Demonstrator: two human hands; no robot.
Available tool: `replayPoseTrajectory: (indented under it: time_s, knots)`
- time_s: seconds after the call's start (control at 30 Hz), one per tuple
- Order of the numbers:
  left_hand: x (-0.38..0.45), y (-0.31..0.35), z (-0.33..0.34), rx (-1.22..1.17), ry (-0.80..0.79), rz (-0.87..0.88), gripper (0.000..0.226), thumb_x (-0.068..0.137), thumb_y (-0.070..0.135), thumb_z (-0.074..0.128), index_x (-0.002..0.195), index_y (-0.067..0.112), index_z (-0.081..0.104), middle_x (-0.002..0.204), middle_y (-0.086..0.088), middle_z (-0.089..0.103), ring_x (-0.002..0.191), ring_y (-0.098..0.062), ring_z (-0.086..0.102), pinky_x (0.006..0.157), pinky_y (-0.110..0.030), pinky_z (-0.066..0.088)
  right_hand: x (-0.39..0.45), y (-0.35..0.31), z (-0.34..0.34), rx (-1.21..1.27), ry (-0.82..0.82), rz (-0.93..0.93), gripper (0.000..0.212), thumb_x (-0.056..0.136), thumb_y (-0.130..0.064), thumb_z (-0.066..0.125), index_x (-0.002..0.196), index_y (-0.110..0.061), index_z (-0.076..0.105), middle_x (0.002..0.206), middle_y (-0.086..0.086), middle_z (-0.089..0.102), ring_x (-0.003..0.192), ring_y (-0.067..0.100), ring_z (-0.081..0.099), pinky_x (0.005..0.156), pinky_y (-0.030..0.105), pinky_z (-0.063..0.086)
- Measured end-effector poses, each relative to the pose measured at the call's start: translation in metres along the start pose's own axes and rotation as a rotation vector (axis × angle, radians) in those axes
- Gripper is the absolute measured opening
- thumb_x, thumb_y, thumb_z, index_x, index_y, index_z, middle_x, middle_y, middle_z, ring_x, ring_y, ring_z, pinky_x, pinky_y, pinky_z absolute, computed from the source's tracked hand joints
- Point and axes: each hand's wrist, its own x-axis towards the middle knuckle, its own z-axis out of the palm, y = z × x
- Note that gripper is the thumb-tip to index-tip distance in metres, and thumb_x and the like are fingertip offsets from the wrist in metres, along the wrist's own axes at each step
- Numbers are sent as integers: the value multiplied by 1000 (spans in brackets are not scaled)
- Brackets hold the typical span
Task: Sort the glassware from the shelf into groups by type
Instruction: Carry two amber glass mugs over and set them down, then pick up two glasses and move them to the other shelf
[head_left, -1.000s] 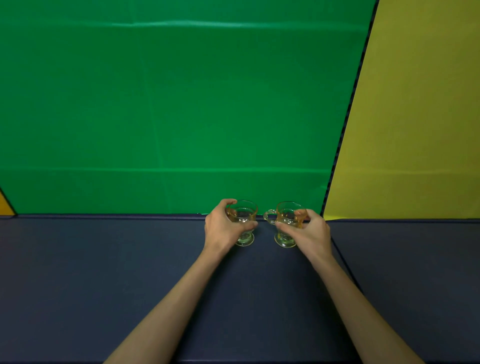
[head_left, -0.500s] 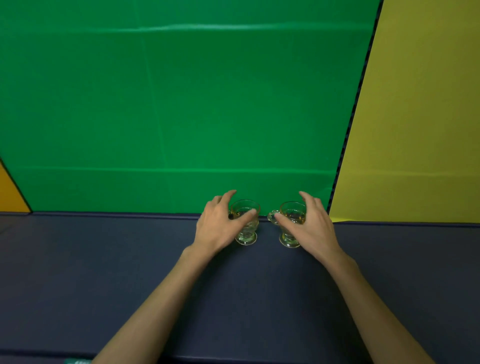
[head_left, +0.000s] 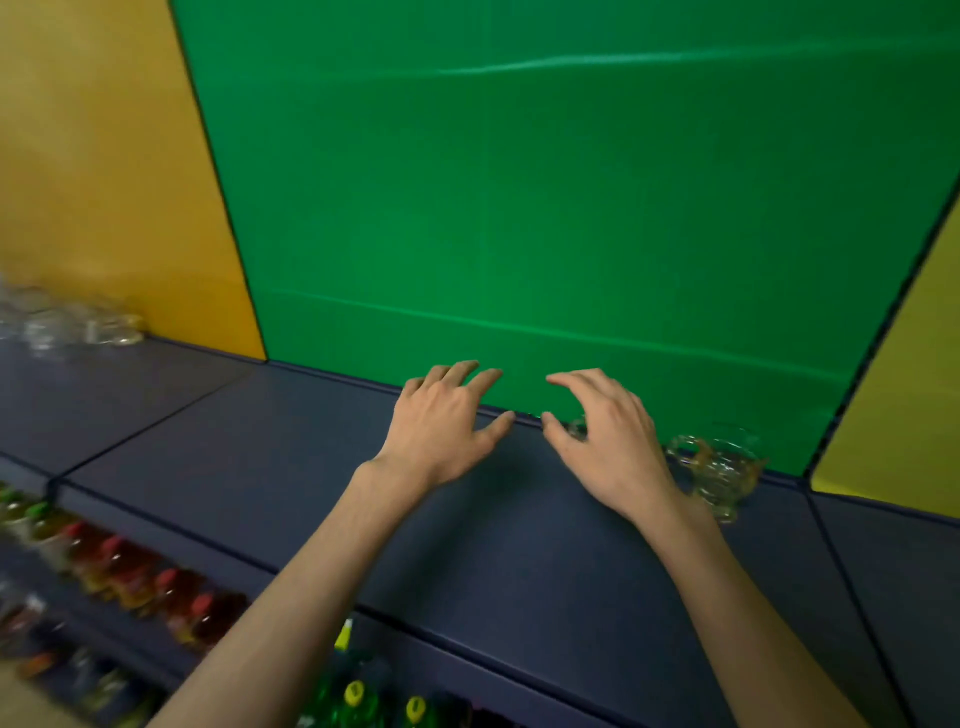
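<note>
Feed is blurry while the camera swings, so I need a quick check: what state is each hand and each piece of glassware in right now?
left hand: open, fingers spread, holding nothing.
right hand: open, fingers relaxed, holding nothing.
footed glass cup: standing upright on the dark counter, released, beside the right wrist.
second glass cup: mostly hidden behind the right hand; state unclear.
glassware cluster: on the counter far left, too blurred to judge.
</note>
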Motion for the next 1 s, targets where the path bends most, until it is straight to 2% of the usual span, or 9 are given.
replayPoseTrajectory:
  time_s: [0.17, 0.37, 0.57, 0.8, 1.0]
  knots:
    - [-38, -68, -25, 52, -11, -128, 64, 97, 61, 40, 154, 32, 35, 158, -2, 38, 143, -26, 36, 112, -43, 31, 18, -69, 43, 105, -78, -90, 39, 92, -34, 62, 129, -22, 60, 126, -5, 59, 116, 21, 57, 96, 37, 46]
    - [-103, -178, -51, 94, -32, -276, 64, 97, 64, 38, 154, 35, 33, 159, 1, 37, 144, -23, 35, 113, -43, 31, 27, -179, 112, 164, -179, -209, 38, 95, -36, 58, 131, -25, 57, 128, -7, 56, 116, 18, 56, 94, 38, 46]
    - [-172, -306, -84, 130, -45, -376, 64, 97, 64, 37, 153, 35, 34, 158, 1, 37, 142, -24, 38, 110, -44, 34, 34, -311, 182, 123, -277, -339, 40, 98, -36, 53, 137, -26, 52, 134, -8, 51, 121, 15, 52, 96, 35, 43]
    - [-239, -439, -121, 219, -63, -452, 65, 97, 65, 35, 153, 33, 35, 158, -2, 38, 141, -27, 38, 108, -45, 36, 51, -453, 257, 127, -293, -396, 39, 98, -41, 53, 135, -29, 51, 135, -9, 51, 120, 17, 53, 89, 34, 42]
    - [-269, -531, -138, 216, -62, -533, 66, 95, 66, 34, 153, 33, 35, 158, -2, 38, 141, -27, 39, 107, -46, 38, 71, -534, 313, 117, -326, -397, 42, 97, -47, 51, 135, -29, 50, 134, -7, 51, 116, 19, 56, 85, 34, 44]
